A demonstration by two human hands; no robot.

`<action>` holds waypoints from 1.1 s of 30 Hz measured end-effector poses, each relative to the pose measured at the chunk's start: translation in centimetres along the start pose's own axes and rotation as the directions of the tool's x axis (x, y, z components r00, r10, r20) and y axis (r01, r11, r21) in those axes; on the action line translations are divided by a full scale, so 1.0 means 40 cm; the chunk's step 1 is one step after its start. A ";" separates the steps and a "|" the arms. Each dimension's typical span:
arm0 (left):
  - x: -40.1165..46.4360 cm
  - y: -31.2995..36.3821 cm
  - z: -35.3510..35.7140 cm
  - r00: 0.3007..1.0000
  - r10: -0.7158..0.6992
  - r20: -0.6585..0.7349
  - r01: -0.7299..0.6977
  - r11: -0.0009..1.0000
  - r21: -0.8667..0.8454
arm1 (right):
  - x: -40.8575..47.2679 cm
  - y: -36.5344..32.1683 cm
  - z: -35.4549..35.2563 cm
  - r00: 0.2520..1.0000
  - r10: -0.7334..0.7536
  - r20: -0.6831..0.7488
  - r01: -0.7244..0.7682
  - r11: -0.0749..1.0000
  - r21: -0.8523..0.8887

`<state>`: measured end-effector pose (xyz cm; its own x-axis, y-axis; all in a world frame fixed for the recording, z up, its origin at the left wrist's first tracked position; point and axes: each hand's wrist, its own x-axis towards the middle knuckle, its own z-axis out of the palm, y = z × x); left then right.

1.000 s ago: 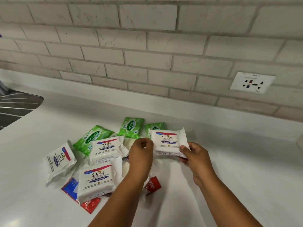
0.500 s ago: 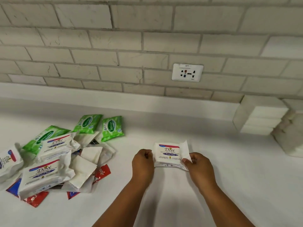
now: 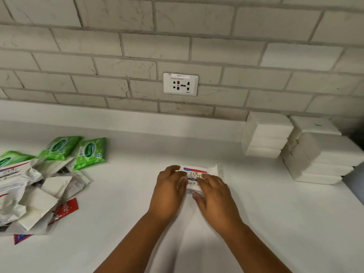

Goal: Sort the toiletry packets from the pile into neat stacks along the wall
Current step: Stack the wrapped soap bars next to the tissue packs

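Both hands rest on one packet: the left hand (image 3: 169, 187) lies along its left edge with fingers loosely curved over the corner, and the right hand (image 3: 213, 191) is spread flat across its front and right side, fingers fairly straight, pressing rather than pinching. Between them sits the white rectangular plastic Dove soap packet with a red and blue label (image 3: 194, 175), flat on the white countertop (image 3: 256, 223), out in the open below the white wall socket (image 3: 180, 84) and well short of the beige brick-tiled wall (image 3: 118, 44). Whether the left fingertips actually clasp the edge or only touch it is hard to tell, since motion blurs them.

To the left lies the loose pile of white, green and red sachets (image 3: 39, 186), including two green Sanicare wipe packs (image 3: 89, 152). To the right, against the wall, stand two stacks of plain white blocks (image 3: 266, 134).

As I judge it, this packet starts a new stack. It should be slid back until its far edge runs parallel with the wall, label up, its crimped ends flattened so later packets sit level. Leave room on the left for the green and red kinds, and keep the palms light so the slick film does not skid.
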<state>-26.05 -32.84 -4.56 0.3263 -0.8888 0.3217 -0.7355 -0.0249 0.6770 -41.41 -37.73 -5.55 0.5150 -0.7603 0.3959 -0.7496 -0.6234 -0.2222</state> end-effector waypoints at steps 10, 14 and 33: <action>0.040 -0.007 0.072 0.996 0.021 0.082 -0.029 0.994 0.101 | 0.031 0.089 0.056 0.995 0.090 -0.044 -0.085 0.991 0.101; 0.106 0.001 0.124 0.997 0.020 0.073 -0.025 0.997 0.074 | 0.085 0.144 0.075 0.989 0.123 -0.077 -0.111 0.983 0.149; 0.352 -0.020 0.282 0.998 0.060 0.028 -0.061 0.996 0.059 | 0.285 0.300 0.167 0.975 0.113 -0.192 -0.088 0.987 0.134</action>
<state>-27.57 -50.51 -8.05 0.2648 -0.9013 0.3428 -0.7880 0.0027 0.6156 -41.76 -55.11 -9.64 0.3373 -0.7766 0.5321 -0.7296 -0.5729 -0.3735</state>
